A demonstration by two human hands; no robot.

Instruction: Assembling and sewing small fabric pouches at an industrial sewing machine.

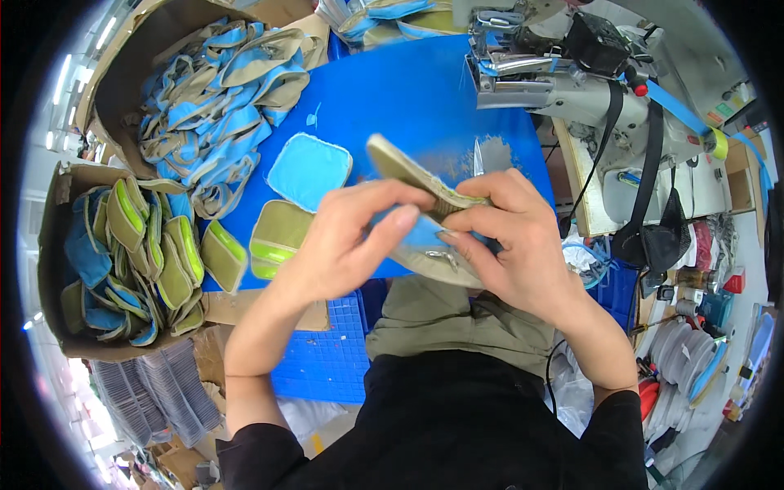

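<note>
A khaki and blue fabric piece (398, 167) with bound edges is up in front of me, folded or spread apart between my two hands. My left hand (347, 233) pinches its near-left side between thumb and fingers. From the right, my right hand (518, 245) grips its edge, thumb and fingertips pressed together. A small shiny patch shows on the lower layer below the fingers; I cannot make out what it is. On the blue table beside my left hand lie a square light-blue pad (309, 171) and a khaki pad (282, 233) with a lime-green strip.
At far left, a cardboard box (110, 98) overflows with blue and khaki strips. Nearer, another box (51, 269) holds several finished-looking pads. A sewing machine (563, 94) stands at the back right of the blue table (392, 82). A pointed metal blade (478, 159) lies beyond my right hand.
</note>
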